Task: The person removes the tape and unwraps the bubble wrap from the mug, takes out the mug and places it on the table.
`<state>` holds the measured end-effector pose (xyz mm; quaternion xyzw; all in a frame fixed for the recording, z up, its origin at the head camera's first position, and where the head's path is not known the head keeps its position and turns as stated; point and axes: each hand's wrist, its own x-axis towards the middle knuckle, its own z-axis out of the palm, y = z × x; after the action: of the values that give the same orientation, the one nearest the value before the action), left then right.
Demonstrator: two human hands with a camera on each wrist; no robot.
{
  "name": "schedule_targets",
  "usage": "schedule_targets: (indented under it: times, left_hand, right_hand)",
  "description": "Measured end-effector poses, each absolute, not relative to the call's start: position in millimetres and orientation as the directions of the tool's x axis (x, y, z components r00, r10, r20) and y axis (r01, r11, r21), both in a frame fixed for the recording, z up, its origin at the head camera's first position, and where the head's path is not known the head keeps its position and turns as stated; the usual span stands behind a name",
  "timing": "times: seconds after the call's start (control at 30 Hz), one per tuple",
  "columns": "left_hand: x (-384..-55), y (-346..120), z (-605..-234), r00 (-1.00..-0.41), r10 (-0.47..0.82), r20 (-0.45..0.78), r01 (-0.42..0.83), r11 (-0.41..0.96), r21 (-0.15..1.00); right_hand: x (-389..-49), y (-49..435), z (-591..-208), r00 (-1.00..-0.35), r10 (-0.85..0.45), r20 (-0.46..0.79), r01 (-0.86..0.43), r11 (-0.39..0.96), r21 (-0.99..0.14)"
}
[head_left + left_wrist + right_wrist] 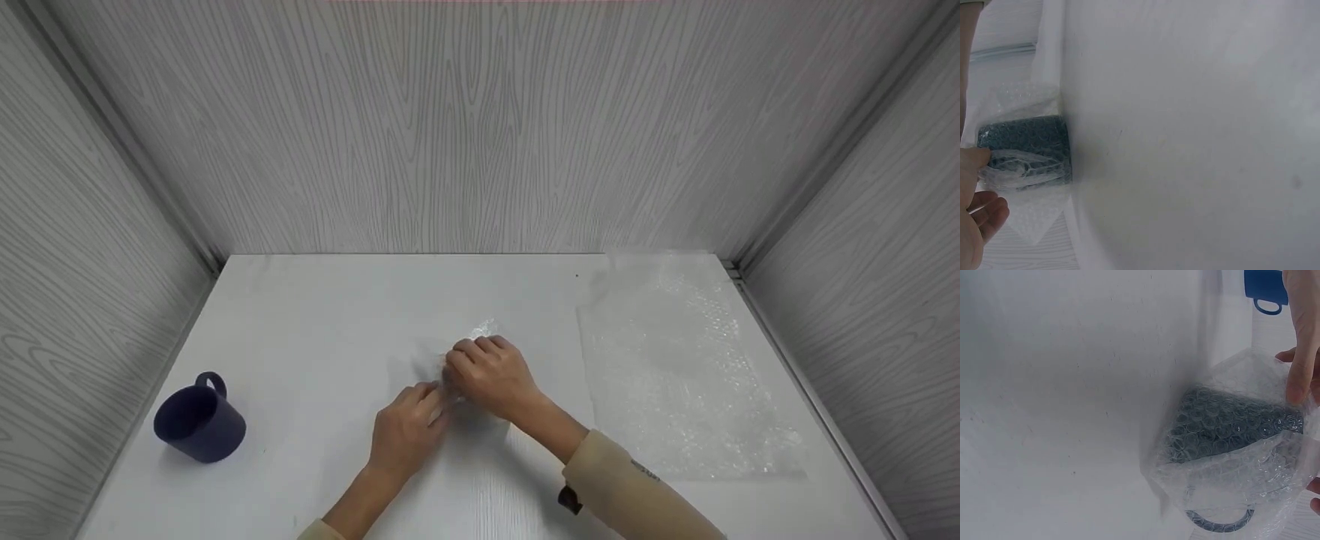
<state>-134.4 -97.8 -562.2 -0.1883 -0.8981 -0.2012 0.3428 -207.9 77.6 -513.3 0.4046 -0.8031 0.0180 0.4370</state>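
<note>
A dark mug wrapped in clear bubble wrap (1213, 422) rests on the white table (322, 322), mostly hidden by the hands in the head view. Its handle (1221, 526) shows through the wrap in the right wrist view. The left hand (409, 431) holds the bundle from the near left, its thumb (1298, 385) pressed on the wrap at the mug's edge. Over the bundle's top, the right hand (491, 371) grips the bubble wrap with curled fingers. Loose folds of wrap (1022, 169) lie across the mug's side in the left wrist view.
A dark blue mug (214, 431) stands at the table's left, its handle pointing toward the back. On the right lies a flat sheet of bubble wrap (667, 375), its far edge against the back wall. Grey wood-grain walls (480, 135) enclose the back and both sides.
</note>
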Motion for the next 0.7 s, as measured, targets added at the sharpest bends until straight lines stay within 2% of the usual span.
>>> schedule_targets:
  times: [0.27, 0.7]
  left_hand:
    - [-133.4, -97.2, -559.9, -0.703, 0.199, 0.683, 0.466, 0.854, 0.231]
    - [-132.9, -94.5, -556.6, -0.727, 0.190, 0.660, 0.452, 0.856, 0.251]
  right_hand:
    - [-205.0, 82.1, -508.2, -0.304, -0.626, 0.718, -0.666, 0.679, 0.310]
    - [-199.2, 92.8, -500.2, -0.291, -0.596, 0.748, -0.659, 0.692, 0.295]
